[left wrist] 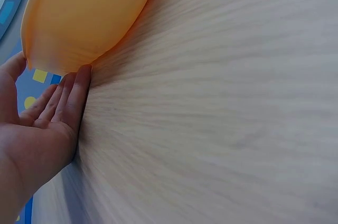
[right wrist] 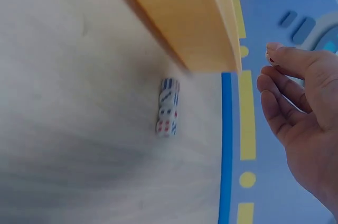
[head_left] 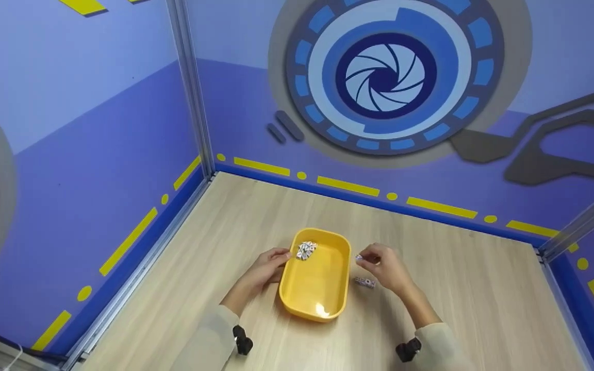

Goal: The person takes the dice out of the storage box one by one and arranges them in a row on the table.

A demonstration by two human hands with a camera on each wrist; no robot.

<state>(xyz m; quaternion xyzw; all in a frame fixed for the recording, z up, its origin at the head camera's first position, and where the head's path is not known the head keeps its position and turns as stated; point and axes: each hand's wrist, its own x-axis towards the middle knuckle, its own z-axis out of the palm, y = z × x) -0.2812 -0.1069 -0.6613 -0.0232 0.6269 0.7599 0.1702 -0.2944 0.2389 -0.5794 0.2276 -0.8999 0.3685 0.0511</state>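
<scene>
A yellow tray (head_left: pixel 323 288) with raised walls and rounded corners stands on the table, with a cluster of dice (head_left: pixel 306 251) inside near its far left corner. My left hand (head_left: pixel 263 268) rests against the tray's left side. In the left wrist view its fingers (left wrist: pixel 71 94) lie fairly straight at the lower wall, the thumb at the rim. Just beyond the tray's right rim, my right hand (head_left: pixel 387 265) pinches a small white die (head_left: pixel 359 257) between thumb and fingertips. Below that hand, a short row of dice (right wrist: pixel 167 108) with red and blue marks lies on the table.
The light wood table (head_left: pixel 256 206) meets a blue printed wall (head_left: pixel 240 113) behind and another wall (head_left: pixel 96 170) on the left. A metal corner post (head_left: pixel 191 93) stands between them. Black wrist cameras (head_left: pixel 243 341) sit at both sleeves.
</scene>
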